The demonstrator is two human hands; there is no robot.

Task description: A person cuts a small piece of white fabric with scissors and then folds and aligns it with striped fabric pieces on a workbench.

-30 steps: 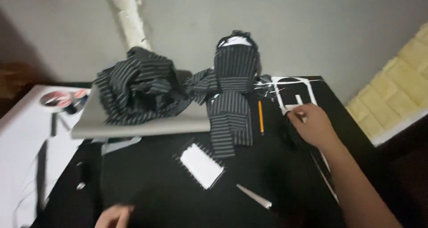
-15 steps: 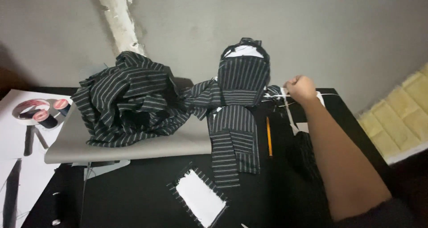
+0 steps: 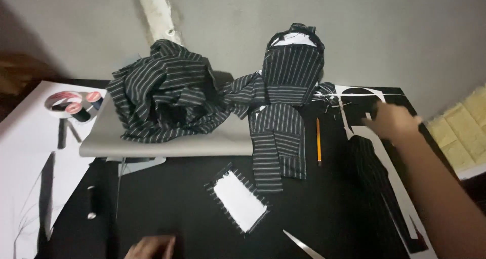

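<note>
Fingers of the left hand [image 3: 150,247] rest flat at the near edge, holding nothing. Far right, the right hand [image 3: 394,121], blurred so its grip cannot be told, hovers over the white paper pattern [image 3: 377,150], whose long axis runs near-to-far.

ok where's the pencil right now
In the head view the pencil lies on the black table, right of centre, between the hanging striped fabric strip and the right hand.

no packages, labels, signs, screens
</note>
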